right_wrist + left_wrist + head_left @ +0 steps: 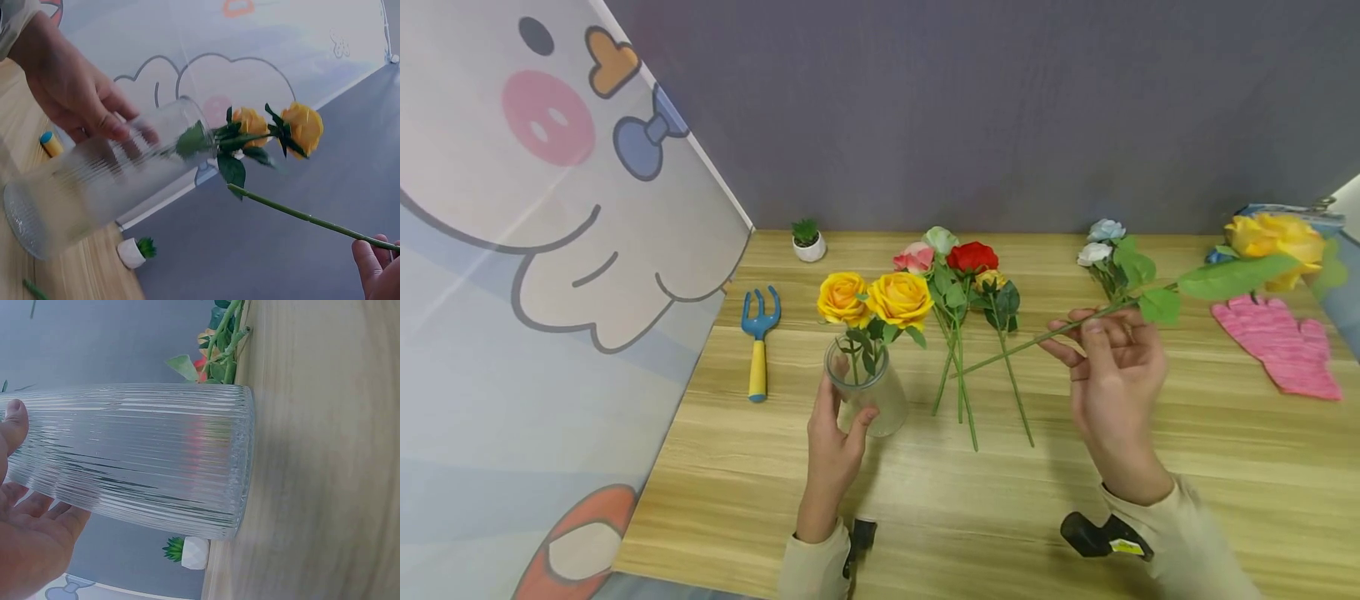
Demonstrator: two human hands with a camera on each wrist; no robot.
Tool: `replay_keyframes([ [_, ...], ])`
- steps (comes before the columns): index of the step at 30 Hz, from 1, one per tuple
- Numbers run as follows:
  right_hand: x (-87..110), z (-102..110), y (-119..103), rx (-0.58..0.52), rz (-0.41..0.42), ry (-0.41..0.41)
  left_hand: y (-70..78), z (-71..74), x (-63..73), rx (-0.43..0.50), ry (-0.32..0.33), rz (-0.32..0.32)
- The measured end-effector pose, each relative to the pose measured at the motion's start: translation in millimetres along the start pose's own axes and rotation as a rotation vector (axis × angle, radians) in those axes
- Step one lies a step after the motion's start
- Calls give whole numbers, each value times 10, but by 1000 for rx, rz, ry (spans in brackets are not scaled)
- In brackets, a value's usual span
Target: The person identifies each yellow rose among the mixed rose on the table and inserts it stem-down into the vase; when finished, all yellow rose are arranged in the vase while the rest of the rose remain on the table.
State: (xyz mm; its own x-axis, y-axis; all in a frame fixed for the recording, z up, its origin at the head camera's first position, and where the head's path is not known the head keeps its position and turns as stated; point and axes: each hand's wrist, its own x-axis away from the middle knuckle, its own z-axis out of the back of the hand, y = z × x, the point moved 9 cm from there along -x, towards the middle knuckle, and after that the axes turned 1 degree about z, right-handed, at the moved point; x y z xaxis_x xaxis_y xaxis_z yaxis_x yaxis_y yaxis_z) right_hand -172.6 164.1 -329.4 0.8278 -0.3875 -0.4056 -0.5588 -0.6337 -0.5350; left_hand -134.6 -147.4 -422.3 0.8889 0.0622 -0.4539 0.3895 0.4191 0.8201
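- Stem placing looks like the step in hand: a third yellow rose (pixel 1277 242) is held out to the right of a ribbed glass vase (pixel 889 404) on the bench (pixel 730 500).
- Left hand (pixel 835 442) clamps the vase near its mouth, thumb on one side and fingers on the other; its base seems to rest on the bench.
- Right hand (pixel 1116 375) pinches the rose's green stem (pixel 1026 343) between thumb and fingers, with the bloom out to the right and the bare end aimed towards the vase, apart from it.
- The next move, as I judge it, calls for lifting that bare end over the rim, tipping the stem steeper and sliding it down past the leaves crowding the mouth, while the left hand steadies the glass.
- Inside the vase stand two yellow roses (pixel 898 301), their heads above the rim; the ribbed glass hides where their stems end, and I cannot tell whether it holds water.
- White pot (pixel 809 249) at the back of the bench holds a small green succulent (pixel 805 231).
- Loose flowers, including a red rose (pixel 973 257), lie behind and to the right of the vase, outside any container.
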Motion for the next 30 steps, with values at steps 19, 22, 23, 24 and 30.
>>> replay_keyframes([
  [19,181,-429,52,-36,64,-68,-12,9,6,8,-1,-1],
  [22,191,-483,60,-44,76,-78,-13,10,3,7,1,-3],
  [23,197,-502,66,-47,79,-84,-13,11,1,7,2,-4],
  [24,203,-521,71,-45,80,-91,-15,11,0,6,3,-5],
  [30,250,-617,101,-49,95,-136,-18,4,-1,0,6,-17],
])
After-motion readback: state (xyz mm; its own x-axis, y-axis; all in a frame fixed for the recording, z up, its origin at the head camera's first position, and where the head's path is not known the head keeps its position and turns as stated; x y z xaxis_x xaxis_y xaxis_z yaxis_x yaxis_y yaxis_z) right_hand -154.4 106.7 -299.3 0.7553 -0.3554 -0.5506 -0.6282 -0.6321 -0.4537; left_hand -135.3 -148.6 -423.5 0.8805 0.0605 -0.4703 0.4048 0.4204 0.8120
